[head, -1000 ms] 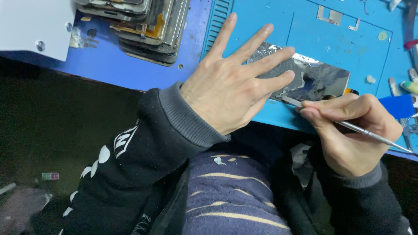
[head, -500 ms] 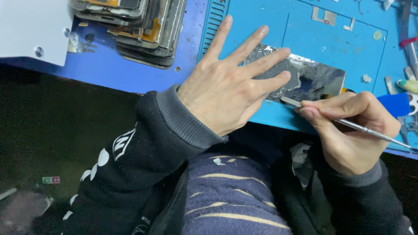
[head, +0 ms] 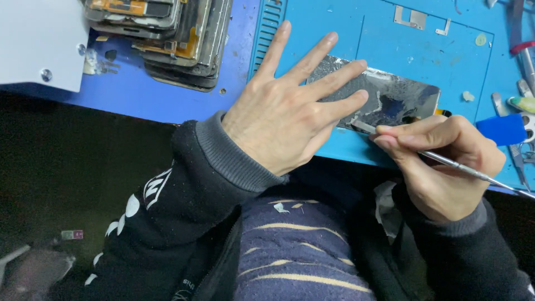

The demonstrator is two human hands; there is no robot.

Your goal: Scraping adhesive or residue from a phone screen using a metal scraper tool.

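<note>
A cracked phone screen panel (head: 390, 95) lies flat on a blue work mat (head: 401, 50). My left hand (head: 290, 108) rests palm down with fingers spread, its fingertips pressing on the panel's left part. My right hand (head: 440, 164) grips a thin metal scraper tool (head: 446, 160) like a pen. The tool's flat tip touches the panel's near edge, right beside my left little finger.
A stack of several old phone frames (head: 167, 33) sits at the back left on the blue table. A white device corner (head: 39, 44) is at the far left. Tweezers and a blue-handled tool (head: 504, 128) lie at the right edge. Small metal parts (head: 412, 17) rest on the mat.
My left hand has shifted slightly with fingers still spread on the panel. The scraper tip stays at the panel's near edge with almost no movement.
</note>
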